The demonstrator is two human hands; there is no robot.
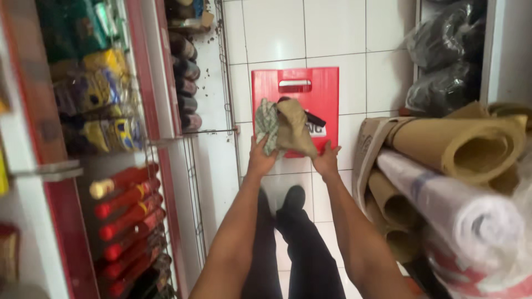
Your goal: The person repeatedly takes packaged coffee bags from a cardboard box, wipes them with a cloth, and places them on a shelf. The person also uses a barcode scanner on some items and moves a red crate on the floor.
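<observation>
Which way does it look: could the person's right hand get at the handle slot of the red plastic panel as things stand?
Probably yes. The right hand already rests at the red plastic panel's lower part, and the handle slot above shows open, with the tan cloth hanging below it, not over it.

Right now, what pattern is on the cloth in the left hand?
A green-and-white check on the cloth, gripped by the left hand; head view.

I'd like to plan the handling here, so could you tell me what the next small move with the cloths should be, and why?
Probably shift the right hand up onto the tan cloth. The left hand alone grips the bundle, at the checked cloth, while the right only touches the tan cloth's lower edge, which hangs loose before the red plastic stool.
</observation>
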